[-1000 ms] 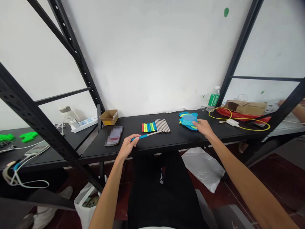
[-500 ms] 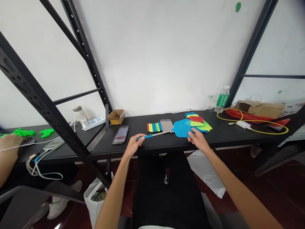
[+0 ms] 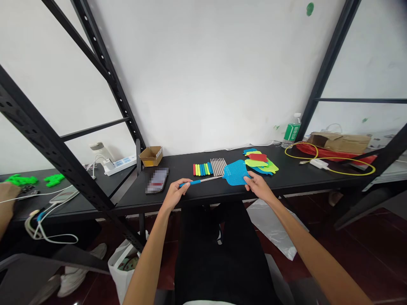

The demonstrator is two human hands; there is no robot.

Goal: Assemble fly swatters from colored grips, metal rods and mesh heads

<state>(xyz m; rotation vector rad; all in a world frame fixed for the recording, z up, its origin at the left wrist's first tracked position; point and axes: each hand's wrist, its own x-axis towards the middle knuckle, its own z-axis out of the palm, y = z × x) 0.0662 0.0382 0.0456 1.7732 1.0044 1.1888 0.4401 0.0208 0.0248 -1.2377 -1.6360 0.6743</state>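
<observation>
Between my two hands is a fly swatter with a blue perforated head (image 3: 235, 173), a thin metal rod and a blue grip. My left hand (image 3: 177, 190) is closed around the grip end. My right hand (image 3: 256, 184) pinches the lower right edge of the head. Just behind the swatter lies a row of red, yellow, green and blue handle grips (image 3: 202, 169) joined to grey metal rods (image 3: 218, 167). Past my right hand is a loose pile of blue, yellow-green and red swatter heads (image 3: 261, 162).
A black table (image 3: 178, 163) runs along the wall. On it are a phone (image 3: 157, 180), a small cardboard box (image 3: 151, 156), a power strip (image 3: 122, 164), a water bottle (image 3: 291, 130) and a yellow cable (image 3: 346, 173). A black metal post (image 3: 57, 131) rises at left; another person's hand (image 3: 6, 199) is beyond it.
The whole view has shifted slightly. Both hands keep hold of the fly swatter; its head now meets the rod in nearly the same line as before.
</observation>
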